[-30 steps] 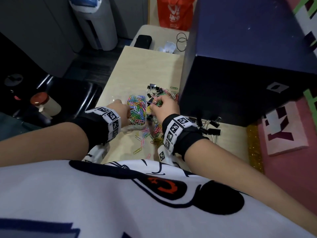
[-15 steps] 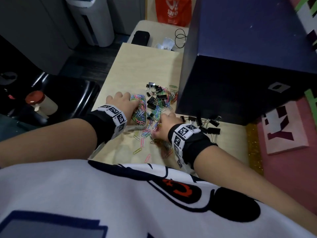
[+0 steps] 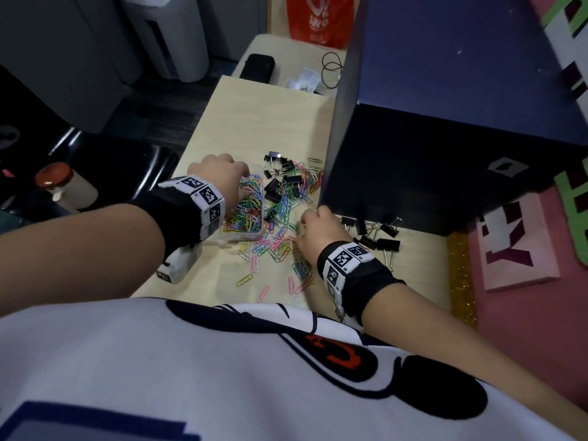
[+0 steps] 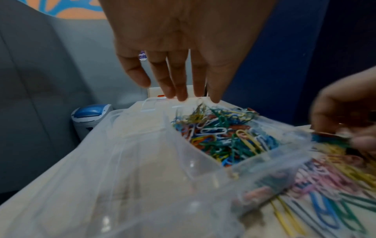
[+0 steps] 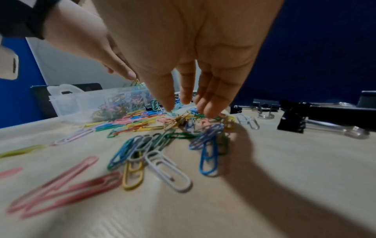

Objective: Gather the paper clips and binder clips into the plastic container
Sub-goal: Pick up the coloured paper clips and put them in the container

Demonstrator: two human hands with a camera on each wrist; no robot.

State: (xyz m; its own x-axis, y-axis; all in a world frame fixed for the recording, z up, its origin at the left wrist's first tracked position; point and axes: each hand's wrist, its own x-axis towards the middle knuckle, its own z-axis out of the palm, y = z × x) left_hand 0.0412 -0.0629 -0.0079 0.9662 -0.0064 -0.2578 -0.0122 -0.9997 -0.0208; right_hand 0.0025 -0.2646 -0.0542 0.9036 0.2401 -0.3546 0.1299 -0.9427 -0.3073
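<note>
A clear plastic container (image 3: 242, 237) holds many coloured paper clips (image 4: 219, 138). My left hand (image 3: 219, 176) hovers over its far left side, fingers (image 4: 179, 90) straight and holding nothing. Loose paper clips (image 3: 273, 249) lie scattered on the table right of and in front of the container. My right hand (image 3: 318, 229) is down on this pile, and its fingertips (image 5: 209, 111) touch the clips (image 5: 158, 161). Black binder clips (image 3: 283, 183) lie beyond the pile, and more binder clips (image 3: 378, 241) sit to the right of my right hand.
A big dark blue box (image 3: 445, 90) stands close on the right and walls off the pale wooden table (image 3: 270, 116). A black pouch (image 3: 257, 66) and cords lie at the far end. The table's left edge drops to a dark chair and a bottle (image 3: 63, 186).
My right hand has come back from above the container to the loose clips near the table's front. My left hand has stayed at the container.
</note>
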